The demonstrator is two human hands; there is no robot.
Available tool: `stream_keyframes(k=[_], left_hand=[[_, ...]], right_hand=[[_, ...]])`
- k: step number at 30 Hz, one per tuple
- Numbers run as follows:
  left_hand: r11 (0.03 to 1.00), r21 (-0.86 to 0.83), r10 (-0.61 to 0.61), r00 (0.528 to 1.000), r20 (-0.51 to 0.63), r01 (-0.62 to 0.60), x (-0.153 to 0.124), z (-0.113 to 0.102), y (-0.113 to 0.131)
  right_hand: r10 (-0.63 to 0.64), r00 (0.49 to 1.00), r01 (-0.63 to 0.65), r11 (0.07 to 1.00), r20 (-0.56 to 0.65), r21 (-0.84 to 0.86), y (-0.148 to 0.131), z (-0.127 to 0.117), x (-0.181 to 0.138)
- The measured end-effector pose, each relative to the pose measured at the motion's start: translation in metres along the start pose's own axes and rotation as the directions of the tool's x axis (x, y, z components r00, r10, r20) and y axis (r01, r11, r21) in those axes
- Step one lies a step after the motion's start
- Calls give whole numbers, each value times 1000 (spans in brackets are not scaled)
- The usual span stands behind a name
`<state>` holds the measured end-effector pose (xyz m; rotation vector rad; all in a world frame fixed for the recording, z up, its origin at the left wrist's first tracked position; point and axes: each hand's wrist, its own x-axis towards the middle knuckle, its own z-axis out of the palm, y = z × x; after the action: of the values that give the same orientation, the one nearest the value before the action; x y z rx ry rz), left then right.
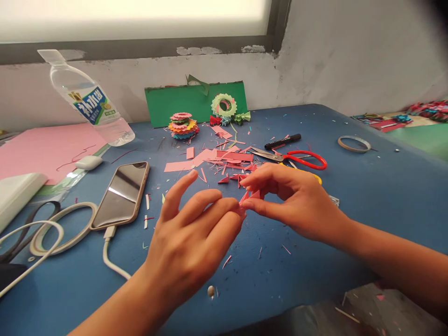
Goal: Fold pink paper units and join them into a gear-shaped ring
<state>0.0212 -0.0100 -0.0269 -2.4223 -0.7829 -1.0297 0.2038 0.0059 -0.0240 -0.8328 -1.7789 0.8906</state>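
Note:
Both my hands meet over the blue table (367, 196), pinching one small folded pink paper piece (246, 196) between them. My left hand (196, 233) grips it with thumb and lower fingers, its index finger raised. My right hand (283, 196) pinches the piece from the right, fingers curled. Just behind the hands lie pink paper scraps (210, 158) and small folded red triangles (231, 177).
Red-handled scissors (297, 158) and a black marker (283, 141) lie behind my right hand. A phone (122, 193) on a cable, tape rings (63, 228), a tilted water bottle (87, 100), pink sheets (45, 149), a green card (182, 102) and stacked paper rosettes (183, 126) stand left and back.

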Motion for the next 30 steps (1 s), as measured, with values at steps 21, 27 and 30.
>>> stream_keyframes(k=[21,27,30], left_hand=[[997,-73,-34,996,84,40,1,5,-8],[997,-73,-31,999,42,34,1,5,-9],[996,-70,-51,999,15,52,1,5,-8]], right_hand=[[229,946,-243,969,230,38,3,-7,4],[142,970,-129,989,199,-78,-3,-9,2],[0,987,33,979,162,-203,-7,-11,3]])
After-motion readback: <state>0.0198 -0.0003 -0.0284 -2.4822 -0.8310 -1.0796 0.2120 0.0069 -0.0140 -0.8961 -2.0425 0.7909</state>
